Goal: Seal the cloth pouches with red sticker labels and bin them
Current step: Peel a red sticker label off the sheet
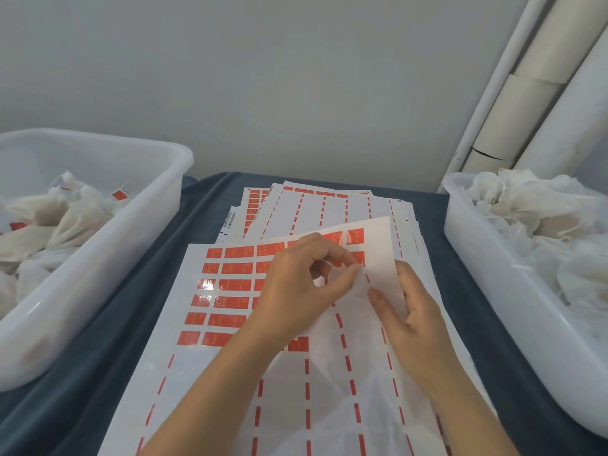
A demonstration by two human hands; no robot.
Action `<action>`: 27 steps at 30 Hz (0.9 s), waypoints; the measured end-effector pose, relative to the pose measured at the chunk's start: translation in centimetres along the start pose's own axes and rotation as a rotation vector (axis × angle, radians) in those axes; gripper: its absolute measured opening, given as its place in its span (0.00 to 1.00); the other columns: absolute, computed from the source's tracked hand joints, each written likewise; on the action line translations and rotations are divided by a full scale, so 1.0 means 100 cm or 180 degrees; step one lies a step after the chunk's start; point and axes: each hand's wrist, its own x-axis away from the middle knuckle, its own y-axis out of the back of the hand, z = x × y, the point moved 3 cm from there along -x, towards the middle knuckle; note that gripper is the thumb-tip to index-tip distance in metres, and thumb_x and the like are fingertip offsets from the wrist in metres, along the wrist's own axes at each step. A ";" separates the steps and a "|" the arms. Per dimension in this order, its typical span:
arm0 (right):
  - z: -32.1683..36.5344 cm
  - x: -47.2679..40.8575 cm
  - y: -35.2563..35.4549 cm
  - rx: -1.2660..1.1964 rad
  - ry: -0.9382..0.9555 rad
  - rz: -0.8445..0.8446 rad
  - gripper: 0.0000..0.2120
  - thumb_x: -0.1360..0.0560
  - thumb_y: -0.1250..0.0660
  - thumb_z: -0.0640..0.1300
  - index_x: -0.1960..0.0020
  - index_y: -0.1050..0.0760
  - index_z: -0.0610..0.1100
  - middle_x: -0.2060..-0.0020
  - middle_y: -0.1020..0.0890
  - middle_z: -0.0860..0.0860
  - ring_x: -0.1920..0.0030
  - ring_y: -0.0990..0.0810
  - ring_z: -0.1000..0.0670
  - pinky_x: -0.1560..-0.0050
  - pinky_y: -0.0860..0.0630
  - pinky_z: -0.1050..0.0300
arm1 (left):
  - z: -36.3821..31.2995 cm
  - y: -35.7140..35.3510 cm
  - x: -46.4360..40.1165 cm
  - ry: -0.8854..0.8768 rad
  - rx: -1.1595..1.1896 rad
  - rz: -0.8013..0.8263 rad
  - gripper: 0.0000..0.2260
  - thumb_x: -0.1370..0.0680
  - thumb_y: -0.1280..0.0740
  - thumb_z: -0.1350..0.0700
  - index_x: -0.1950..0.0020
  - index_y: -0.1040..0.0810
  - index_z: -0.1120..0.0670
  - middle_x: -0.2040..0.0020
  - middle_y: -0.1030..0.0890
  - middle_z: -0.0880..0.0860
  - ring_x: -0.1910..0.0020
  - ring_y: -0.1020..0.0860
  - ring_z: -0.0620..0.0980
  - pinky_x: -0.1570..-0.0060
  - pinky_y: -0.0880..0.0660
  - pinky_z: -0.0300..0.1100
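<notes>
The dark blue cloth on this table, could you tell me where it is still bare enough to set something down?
Bare dark blue cloth shows in a strip between the left bin and the sticker sheet, and a narrower strip beside the right bin. The middle is crowded with stacked sheets and both hands.

A sticker sheet (230, 291) lay in the middle of the table (98, 373), with more sheets (329, 205) behind it. A bin (158, 199) of pouches (65, 218) stood to its left, another bin (493, 291) of pouches (533, 218) to its right. Both hands (296, 284) rested on the near sheet.
</notes>
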 end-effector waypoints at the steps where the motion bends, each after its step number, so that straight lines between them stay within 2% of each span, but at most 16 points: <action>1: 0.000 -0.001 0.000 0.0015 -0.0002 -0.0026 0.19 0.32 0.42 0.59 0.41 0.38 0.65 0.39 0.31 0.66 0.37 0.31 0.59 0.35 0.33 0.54 | 0.001 -0.001 0.000 0.0133 0.0077 -0.0049 0.11 0.29 0.28 0.56 0.63 0.25 0.40 0.64 0.24 0.38 0.61 0.26 0.34 0.67 0.30 0.24; 4: -0.001 -0.003 0.000 0.0022 -0.0114 -0.0156 0.15 0.33 0.42 0.60 0.47 0.40 0.69 0.45 0.36 0.74 0.42 0.33 0.63 0.37 0.35 0.58 | 0.007 0.002 -0.002 0.0893 0.0593 -0.0206 0.06 0.29 0.28 0.55 0.63 0.22 0.46 0.69 0.22 0.40 0.67 0.25 0.34 0.71 0.30 0.24; 5: -0.002 -0.004 0.000 0.0015 -0.0176 -0.0200 0.16 0.33 0.41 0.60 0.47 0.40 0.69 0.42 0.35 0.73 0.41 0.33 0.62 0.37 0.35 0.56 | 0.009 0.006 -0.003 0.1163 0.0792 -0.0259 0.04 0.29 0.28 0.55 0.63 0.21 0.47 0.70 0.21 0.41 0.70 0.25 0.34 0.74 0.31 0.25; 7: -0.004 -0.006 0.000 -0.0010 -0.0296 -0.0256 0.18 0.32 0.39 0.60 0.45 0.42 0.69 0.34 0.33 0.64 0.35 0.32 0.55 0.35 0.33 0.52 | 0.014 0.017 -0.005 0.1546 0.1081 -0.0472 0.03 0.29 0.29 0.53 0.63 0.20 0.49 0.70 0.21 0.41 0.73 0.25 0.36 0.77 0.31 0.27; 9: -0.007 -0.007 0.000 0.0013 -0.0413 -0.0271 0.22 0.32 0.37 0.61 0.43 0.44 0.70 0.31 0.35 0.60 0.32 0.33 0.53 0.35 0.35 0.50 | 0.015 0.032 0.000 0.1594 0.1136 -0.0729 0.03 0.31 0.29 0.51 0.64 0.19 0.49 0.69 0.20 0.42 0.72 0.24 0.38 0.75 0.31 0.27; 12: -0.009 -0.009 0.002 0.0371 -0.0220 -0.0572 0.28 0.31 0.33 0.58 0.36 0.44 0.64 0.31 0.37 0.60 0.32 0.35 0.53 0.33 0.36 0.50 | 0.006 0.042 0.018 0.0905 0.0514 -0.0826 0.05 0.34 0.32 0.45 0.64 0.22 0.46 0.67 0.20 0.42 0.68 0.24 0.40 0.73 0.30 0.25; 13: -0.007 -0.008 0.004 0.0479 -0.0011 -0.0746 0.25 0.31 0.33 0.58 0.38 0.39 0.62 0.34 0.36 0.64 0.35 0.34 0.56 0.34 0.34 0.54 | 0.003 0.042 0.025 0.0562 0.0204 -0.0761 0.04 0.34 0.33 0.44 0.64 0.23 0.44 0.67 0.21 0.42 0.66 0.25 0.40 0.72 0.30 0.24; 14: -0.006 -0.007 0.007 0.0399 0.0132 -0.0841 0.19 0.32 0.32 0.60 0.44 0.33 0.61 0.41 0.34 0.71 0.40 0.30 0.60 0.38 0.31 0.63 | 0.000 0.040 0.031 0.0238 -0.0001 -0.0682 0.02 0.33 0.33 0.45 0.63 0.25 0.41 0.67 0.23 0.40 0.65 0.25 0.40 0.72 0.31 0.24; 15: -0.004 -0.006 0.007 0.0104 0.0105 -0.0785 0.14 0.33 0.33 0.63 0.51 0.27 0.59 0.48 0.30 0.74 0.47 0.26 0.62 0.47 0.29 0.72 | -0.002 0.037 0.035 -0.0052 -0.0186 -0.0610 0.03 0.31 0.32 0.48 0.62 0.26 0.40 0.66 0.24 0.38 0.65 0.26 0.38 0.71 0.32 0.23; 16: -0.001 -0.004 0.006 -0.0295 -0.0044 -0.0601 0.14 0.34 0.35 0.65 0.57 0.24 0.57 0.54 0.26 0.73 0.53 0.24 0.62 0.57 0.29 0.77 | -0.002 0.034 0.039 -0.0280 -0.0346 -0.0536 0.05 0.29 0.30 0.50 0.61 0.25 0.41 0.63 0.25 0.37 0.64 0.27 0.37 0.71 0.33 0.22; 17: 0.000 -0.002 0.003 -0.0646 -0.0240 -0.0316 0.17 0.36 0.38 0.66 0.61 0.22 0.55 0.59 0.23 0.70 0.58 0.22 0.61 0.62 0.28 0.77 | -0.002 0.031 0.041 -0.0473 -0.0535 -0.0444 0.04 0.29 0.30 0.53 0.60 0.23 0.44 0.62 0.25 0.38 0.64 0.27 0.37 0.70 0.32 0.22; 18: -0.001 -0.002 -0.001 -0.0837 -0.0436 -0.0014 0.19 0.37 0.40 0.66 0.64 0.20 0.53 0.60 0.21 0.66 0.61 0.21 0.59 0.64 0.27 0.74 | -0.002 0.028 0.042 -0.0668 -0.0731 -0.0358 0.02 0.30 0.30 0.55 0.60 0.21 0.48 0.62 0.24 0.40 0.63 0.27 0.37 0.69 0.31 0.23; 21: -0.007 -0.001 -0.009 -0.1094 -0.0934 0.0567 0.20 0.36 0.38 0.64 0.58 0.19 0.50 0.60 0.16 0.55 0.60 0.19 0.50 0.57 0.26 0.60 | 0.000 0.017 0.048 -0.1040 -0.1166 -0.0055 0.04 0.31 0.30 0.55 0.59 0.18 0.53 0.63 0.20 0.46 0.66 0.26 0.40 0.70 0.26 0.28; 23: -0.007 -0.001 -0.009 -0.1176 -0.0974 0.0733 0.21 0.37 0.35 0.61 0.54 0.18 0.48 0.55 0.16 0.52 0.55 0.19 0.47 0.54 0.26 0.59 | 0.001 0.012 0.051 -0.1108 -0.1256 0.0078 0.04 0.31 0.30 0.53 0.59 0.18 0.52 0.63 0.20 0.46 0.64 0.25 0.41 0.68 0.26 0.27; 27: -0.008 -0.002 -0.007 -0.1216 -0.0858 0.0680 0.17 0.40 0.30 0.56 0.59 0.16 0.45 0.51 0.18 0.56 0.52 0.19 0.51 0.55 0.25 0.62 | 0.002 0.009 0.055 -0.1188 -0.1298 0.0163 0.07 0.28 0.32 0.50 0.58 0.18 0.52 0.63 0.20 0.46 0.60 0.27 0.41 0.64 0.29 0.24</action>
